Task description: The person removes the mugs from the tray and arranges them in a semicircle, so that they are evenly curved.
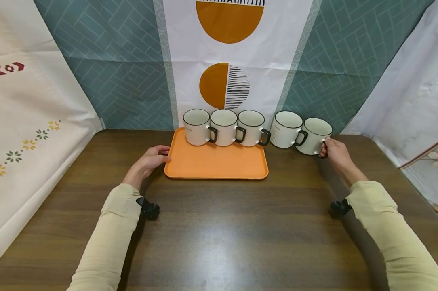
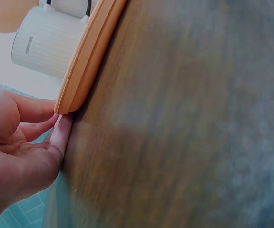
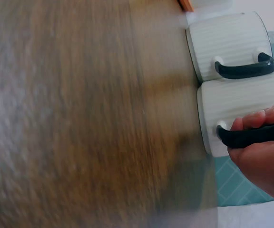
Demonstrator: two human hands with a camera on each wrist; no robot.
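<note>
My left hand (image 1: 151, 158) is at the left edge of an orange tray (image 1: 216, 165); in the left wrist view its thumb and fingertips pinch the tray's rim near a corner. Three white mugs with dark rims and black handles line the tray's back: a left mug (image 1: 195, 133), a middle mug (image 1: 222, 135) and a right mug (image 1: 249, 135). My right hand (image 1: 337, 153) grips the black handle of the rightmost white mug (image 3: 237, 104), fingers curled through it. Close beside that one, a ribbed white mug (image 3: 229, 45) stands just right of the tray.
The brown wooden table (image 1: 219, 226) stretches in front of the tray. A patterned green and white cloth (image 1: 131, 81) hangs right behind the mugs. White cloths border the table on the left and right.
</note>
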